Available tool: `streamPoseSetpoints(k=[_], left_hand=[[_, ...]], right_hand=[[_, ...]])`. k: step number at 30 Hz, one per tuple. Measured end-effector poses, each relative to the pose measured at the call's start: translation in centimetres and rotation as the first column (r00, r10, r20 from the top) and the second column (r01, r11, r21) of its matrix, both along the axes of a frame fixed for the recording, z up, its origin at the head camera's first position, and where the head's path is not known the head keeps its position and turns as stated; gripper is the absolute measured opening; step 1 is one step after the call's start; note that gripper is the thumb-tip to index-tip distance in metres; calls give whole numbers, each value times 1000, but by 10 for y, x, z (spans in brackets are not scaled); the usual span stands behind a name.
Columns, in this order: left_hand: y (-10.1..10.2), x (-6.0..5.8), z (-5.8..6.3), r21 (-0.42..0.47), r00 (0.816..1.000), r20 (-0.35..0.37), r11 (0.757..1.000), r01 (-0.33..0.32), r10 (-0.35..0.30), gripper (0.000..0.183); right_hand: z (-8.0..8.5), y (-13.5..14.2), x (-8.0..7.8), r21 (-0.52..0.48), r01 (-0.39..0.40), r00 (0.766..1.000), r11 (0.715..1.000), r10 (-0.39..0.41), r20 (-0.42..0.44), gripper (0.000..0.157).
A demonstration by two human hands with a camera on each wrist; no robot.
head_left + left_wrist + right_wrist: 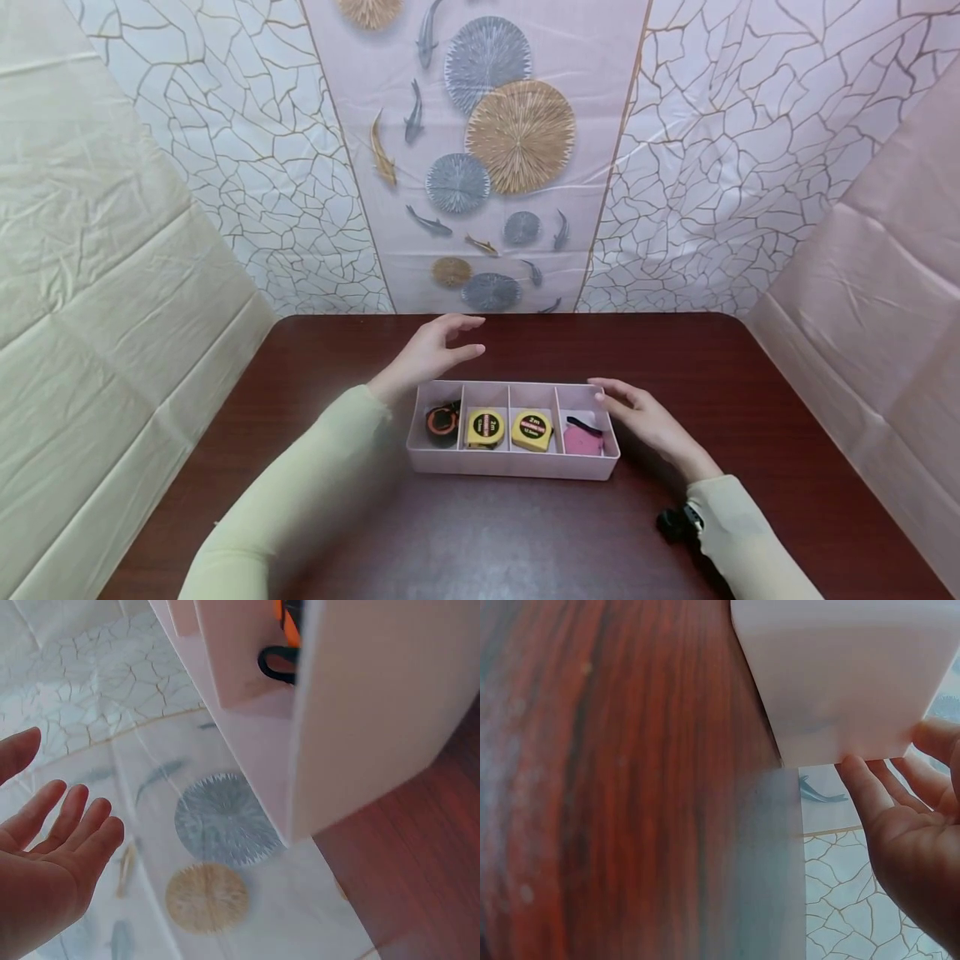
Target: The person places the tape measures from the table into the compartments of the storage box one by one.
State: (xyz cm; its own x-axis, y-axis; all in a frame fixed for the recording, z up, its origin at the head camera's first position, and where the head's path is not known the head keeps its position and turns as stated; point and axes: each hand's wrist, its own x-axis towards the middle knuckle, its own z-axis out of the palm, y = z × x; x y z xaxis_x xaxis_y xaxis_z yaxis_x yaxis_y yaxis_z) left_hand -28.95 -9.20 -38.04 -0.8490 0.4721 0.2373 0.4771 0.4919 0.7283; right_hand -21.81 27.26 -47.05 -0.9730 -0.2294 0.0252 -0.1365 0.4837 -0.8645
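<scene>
A pale pink tray (510,465) with compartments in a row stands on the table. Yellow tape measures (485,428) labelled 2m sit in the two middle compartments. A black-and-orange tape measure (442,422) lies in the left compartment. In the right one is a pink item (582,439) with a black strap. My left hand (431,354) is held above the tray's back left corner, fingers spread from the thumb, holding nothing. At the back right corner, my right hand (648,421) has its fingertips against the tray, thumb near the rim and other fingers by the back edge.
The dark red-brown table (525,542) extends around the tray. A patterned cloth (675,167) hangs behind it, with pale fabric walls (877,275) at both sides. A small black device (678,523) is worn at the right wrist.
</scene>
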Motion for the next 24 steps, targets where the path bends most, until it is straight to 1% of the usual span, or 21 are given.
streamPoseSetpoints(k=[4, 12, 19, 24], left_hand=[[-8, 0, -3, 31, 999, 14, 999, -31, 31, 48], [-27, 4, -12, 48, 996, 31, 995, -86, 85, 48], [-40, 5, -29, 79, 988, 60, 986, -148, 144, 46], [-45, 8, -37, 111, 985, 101, 982, -153, 142, 51]], right_hand=[[-1, 0, 0, -7, 5, 1000, 1000, -5, 11, 52], [-3, 1, 2, -18, 14, 1000, 1000, -14, 14, 50], [-2, 0, 2, -26, 13, 1000, 1000, -13, 13, 49], [0, 0, 2, -32, 8, 1000, 999, -8, 16, 50]])
